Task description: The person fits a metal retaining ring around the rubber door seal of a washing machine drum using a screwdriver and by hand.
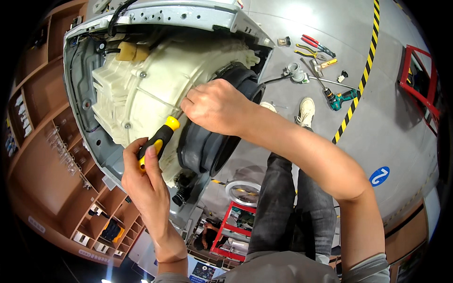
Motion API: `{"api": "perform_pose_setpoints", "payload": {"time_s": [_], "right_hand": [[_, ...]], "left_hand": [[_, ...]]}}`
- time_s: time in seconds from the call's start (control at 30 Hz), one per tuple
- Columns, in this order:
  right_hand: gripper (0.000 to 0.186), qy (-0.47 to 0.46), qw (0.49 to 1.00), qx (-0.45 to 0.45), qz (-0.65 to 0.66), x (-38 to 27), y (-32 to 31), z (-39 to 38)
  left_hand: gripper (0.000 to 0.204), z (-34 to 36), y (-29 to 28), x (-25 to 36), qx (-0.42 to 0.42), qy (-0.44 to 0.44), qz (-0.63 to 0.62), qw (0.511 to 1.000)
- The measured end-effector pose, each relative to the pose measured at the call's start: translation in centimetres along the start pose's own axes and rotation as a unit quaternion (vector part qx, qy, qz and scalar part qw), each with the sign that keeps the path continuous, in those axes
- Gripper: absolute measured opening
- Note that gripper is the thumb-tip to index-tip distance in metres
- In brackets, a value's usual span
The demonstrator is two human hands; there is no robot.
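A machine with a grey metal housing (229, 19) and cream plastic tub (137, 94) is open before me, a dark rubber ring (198, 151) on the tub's right side. My left hand (146, 184) grips a yellow-and-black screwdriver (158, 141), its shaft angled up toward my other hand. My right hand (212, 106) rests at the seam between tub and rubber ring, fingers curled around the area of the shaft's tip; what they hold is hidden. A yellowish block (133, 52) sits near the tub's top.
Pliers (309, 53), a cordless drill (339, 100) and other tools lie on the right-hand floor beside striped tape (366, 70). A red cart (415, 82) stands far right; a round door ring (243, 186) is below. Wooden shelving (42, 94) lines the left. Another person (207, 238) appears low behind.
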State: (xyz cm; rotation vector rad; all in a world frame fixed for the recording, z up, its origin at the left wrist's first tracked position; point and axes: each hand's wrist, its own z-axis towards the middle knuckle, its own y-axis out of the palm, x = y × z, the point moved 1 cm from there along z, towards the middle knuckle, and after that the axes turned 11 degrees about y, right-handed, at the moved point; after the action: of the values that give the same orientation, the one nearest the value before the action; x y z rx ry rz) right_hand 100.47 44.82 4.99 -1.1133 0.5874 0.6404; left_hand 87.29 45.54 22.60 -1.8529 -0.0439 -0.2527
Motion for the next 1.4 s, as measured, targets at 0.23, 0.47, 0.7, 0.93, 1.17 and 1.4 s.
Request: {"api": "perform_pose_setpoints", "payload": {"time_s": [0.23,0.47,0.7,0.93,1.17,1.4], "right_hand": [[0.006,-0.028,0.999,0.005,0.027,-0.3,-0.4,0.1],[0.004,-0.032,0.999,-0.012,0.000,-0.3,-1.3,1.1],[0.005,-0.034,0.999,-0.018,0.003,0.2,-2.0,1.2],[0.004,-0.037,0.998,-0.004,-0.041,0.4,-2.3,0.7],[0.006,0.000,0.999,0.007,-0.034,-0.6,-1.9,0.1],[0.034,0.152,0.977,0.103,0.104,-3.5,-1.3,-4.2]], "left_hand": [[0.032,0.4,-0.9,-0.7,-0.017,0.304,-0.046,0.951],[0.018,1.1,-1.1,-0.3,-0.007,0.291,0.023,0.957],[0.042,0.1,-1.8,0.3,-0.016,0.042,-0.127,0.991],[0.037,1.3,-1.5,-0.8,-0.042,0.340,-0.041,0.939],[0.026,0.0,-1.0,0.0,-0.031,0.172,-0.050,0.983],[0.027,-0.7,0.0,-1.3,0.004,0.103,-0.149,0.984]]}}
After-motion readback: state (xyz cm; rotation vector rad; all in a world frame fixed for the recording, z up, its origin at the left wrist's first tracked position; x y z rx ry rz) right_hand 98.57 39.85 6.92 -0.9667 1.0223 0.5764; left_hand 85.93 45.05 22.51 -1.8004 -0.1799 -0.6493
